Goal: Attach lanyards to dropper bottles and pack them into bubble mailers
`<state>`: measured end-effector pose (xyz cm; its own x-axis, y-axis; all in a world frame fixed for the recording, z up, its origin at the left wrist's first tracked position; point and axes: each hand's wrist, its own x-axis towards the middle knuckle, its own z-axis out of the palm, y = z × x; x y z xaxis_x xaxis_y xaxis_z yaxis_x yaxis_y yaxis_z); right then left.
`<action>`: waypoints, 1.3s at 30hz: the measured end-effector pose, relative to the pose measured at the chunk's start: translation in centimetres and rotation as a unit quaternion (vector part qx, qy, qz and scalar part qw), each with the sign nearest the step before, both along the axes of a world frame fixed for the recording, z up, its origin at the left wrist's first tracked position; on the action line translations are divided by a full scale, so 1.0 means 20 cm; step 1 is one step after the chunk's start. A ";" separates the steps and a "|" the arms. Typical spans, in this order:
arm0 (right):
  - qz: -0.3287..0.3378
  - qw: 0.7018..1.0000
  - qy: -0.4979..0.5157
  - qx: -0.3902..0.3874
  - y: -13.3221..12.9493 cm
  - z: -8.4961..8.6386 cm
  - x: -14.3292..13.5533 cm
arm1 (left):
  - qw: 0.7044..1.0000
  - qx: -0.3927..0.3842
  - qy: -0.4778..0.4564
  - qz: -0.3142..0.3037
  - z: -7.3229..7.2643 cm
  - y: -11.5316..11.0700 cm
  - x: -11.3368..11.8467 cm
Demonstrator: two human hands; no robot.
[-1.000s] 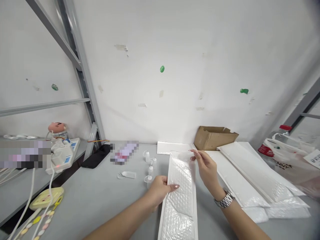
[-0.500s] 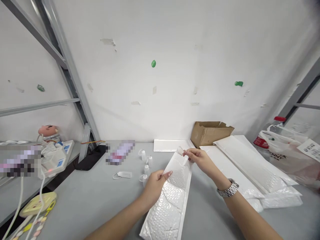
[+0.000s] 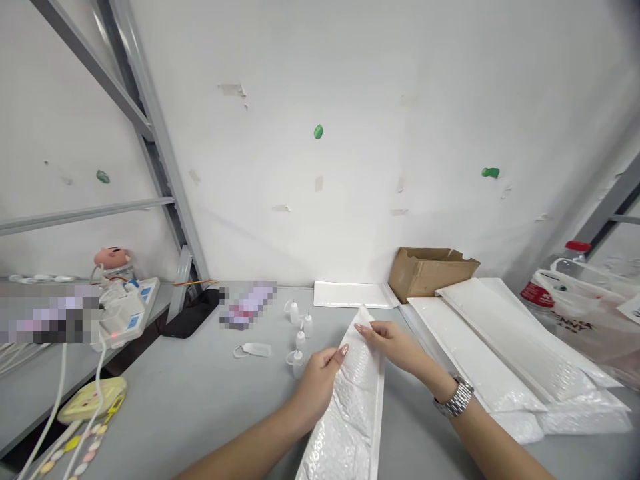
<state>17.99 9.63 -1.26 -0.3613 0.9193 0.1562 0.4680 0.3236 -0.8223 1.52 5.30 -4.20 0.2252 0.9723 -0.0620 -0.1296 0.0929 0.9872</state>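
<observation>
A long white bubble mailer (image 3: 345,420) slants across the grey table in front of me, its narrow top end pointing toward the wall. My left hand (image 3: 320,380) grips its left edge, thumb on the front face and the other fingers behind. At the upper right, my right hand (image 3: 393,343) pinches the mailer near its top end, thumb and fingers pressed on it. Left of the mailer stand several small white squeeze bottles (image 3: 301,340) with looped cap straps. Another such bottle (image 3: 257,349) lies on its side, farther left.
White bubble mailers (image 3: 480,353) lie piled at the right, beside a plastic bag (image 3: 575,320) and a red-capped bottle (image 3: 537,292). An open cardboard box (image 3: 430,275) and a flat white mailer (image 3: 353,295) sit against the wall. At left are a phone (image 3: 193,313) and a power strip (image 3: 133,317).
The clear loop and small white piece at my right fingertips have gone from sight at the mailer's top. My right hand now presses on that end. The view has shifted slightly left.
</observation>
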 end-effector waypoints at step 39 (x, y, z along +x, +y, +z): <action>-0.159 0.961 -0.067 0.215 0.06 0.18 0.04 | 0.985 -0.128 -0.115 -0.020 0.02 -0.04 0.00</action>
